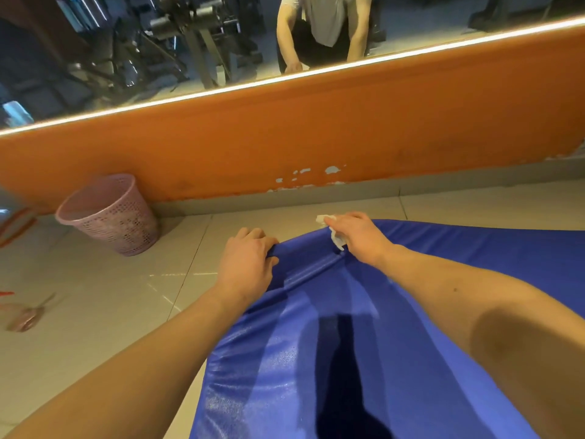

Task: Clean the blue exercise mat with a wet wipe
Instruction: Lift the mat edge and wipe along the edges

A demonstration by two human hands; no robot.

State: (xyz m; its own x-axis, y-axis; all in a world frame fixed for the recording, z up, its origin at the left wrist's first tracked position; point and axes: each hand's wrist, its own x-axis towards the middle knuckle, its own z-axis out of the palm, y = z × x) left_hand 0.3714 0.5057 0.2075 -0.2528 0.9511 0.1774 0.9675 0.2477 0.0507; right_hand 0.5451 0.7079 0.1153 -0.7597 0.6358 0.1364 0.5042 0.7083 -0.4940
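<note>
Blue exercise mat (395, 327) lies on the floor (95, 327) beneath me. At left, a pink basket (110, 213) stands by the wall (285, 137), probably for used wipes. My left grip (245, 261) clasps the mat's far corner to steady it; my right grip (359, 236) pinches the wet wipe (336, 239) against the far edge.

**No readable markings**

No word, number, brand or sign can be read. The mat (364, 327) gripped at its edge by the left hand (245, 263), the wipe (336, 237) held in the right hand (357, 236), the basket (110, 213) left of the grip and the wall (285, 134) beyond it show only plain surfaces. The mirror (126, 58) above is too blurred to tell.
</note>
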